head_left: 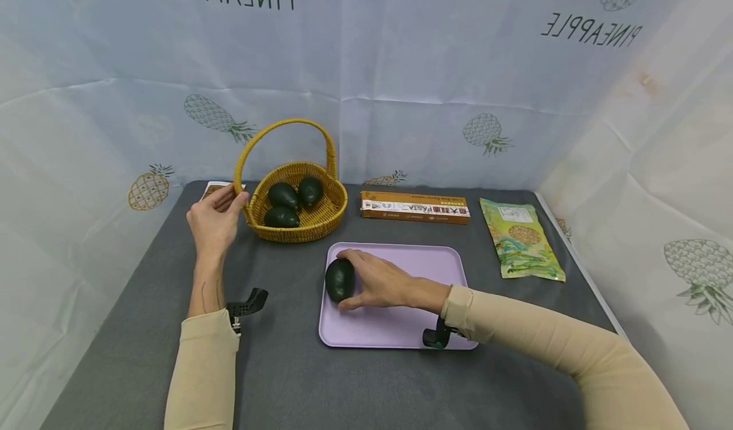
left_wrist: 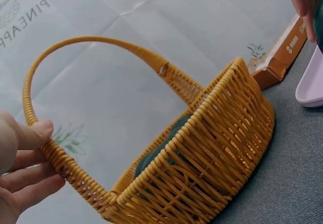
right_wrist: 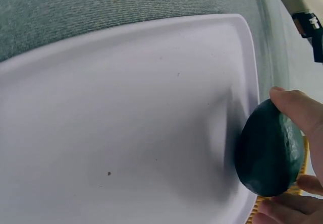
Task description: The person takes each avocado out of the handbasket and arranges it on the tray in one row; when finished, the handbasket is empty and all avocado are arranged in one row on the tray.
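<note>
My right hand (head_left: 375,282) grips a dark green avocado (head_left: 340,280) between thumb and fingers over the left end of a lilac tray (head_left: 401,334). In the right wrist view the avocado (right_wrist: 270,151) overlaps the tray's rim and casts a shadow on its floor. My left hand (head_left: 216,223) pinches the left side of the handle of a yellow wicker basket (head_left: 298,231). In the left wrist view the thumb and fingers lie on either side of that handle (left_wrist: 60,158). Several avocados (head_left: 283,196) rest inside the basket.
Behind the tray lies an orange pasta box (head_left: 415,207). To its right is a green and yellow food packet (head_left: 522,239). Another flat packet (head_left: 214,188) shows partly behind my left hand. A pineapple-print cloth (head_left: 401,67) hangs along the grey table's back edge.
</note>
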